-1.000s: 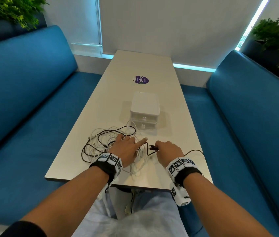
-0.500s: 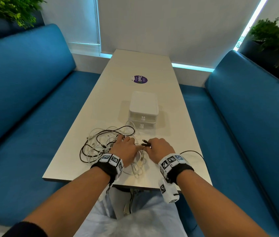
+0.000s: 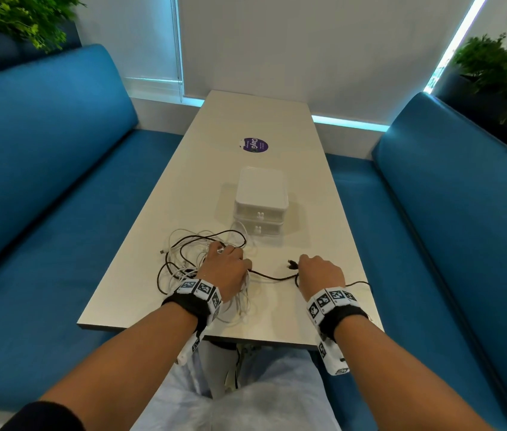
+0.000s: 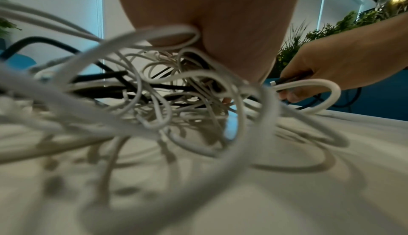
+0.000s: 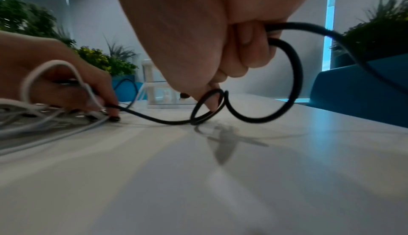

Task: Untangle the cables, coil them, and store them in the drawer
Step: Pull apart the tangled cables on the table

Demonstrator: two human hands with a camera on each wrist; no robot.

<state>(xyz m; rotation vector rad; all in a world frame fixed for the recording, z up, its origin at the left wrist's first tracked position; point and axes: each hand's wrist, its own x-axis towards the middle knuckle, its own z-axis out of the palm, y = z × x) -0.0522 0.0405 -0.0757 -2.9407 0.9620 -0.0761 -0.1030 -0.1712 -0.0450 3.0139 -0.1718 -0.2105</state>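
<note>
On the pale table [image 3: 323,194] a tangle of white cables [image 3: 183,259] and a black cable [image 3: 272,277] lies near the front edge, at about 10 o'clock from the person's lap. The left hand [image 3: 225,270] rests on top of the tangle with its fingers bent down into the loops; in the left wrist view white loops crowd around the palm, but whether the fingers actually grip a strand cannot be told. The right hand [image 3: 320,272] sits at 3 o'clock of the left one, apart from it, with fingers curled round the black cable, pinching it just behind the plug [image 3: 292,264], which pokes out toward 9 o'clock. In the right wrist view the black cable [image 5: 293,85] curls in a loop under the fist and a second small loop touches the table by the fingertips [image 5: 213,105]. From the fist the cable runs across the table to the left hand, and another stretch trails off toward the table's right edge at 3 o'clock. A small white drawer unit [image 3: 260,200] with 2 drawers, both closed, stands at 12 o'clock of the hands, just beyond the tangle. A purple round sticker [image 3: 255,145] lies farther up the table. Blue benches [image 3: 43,181] flank both sides.
</note>
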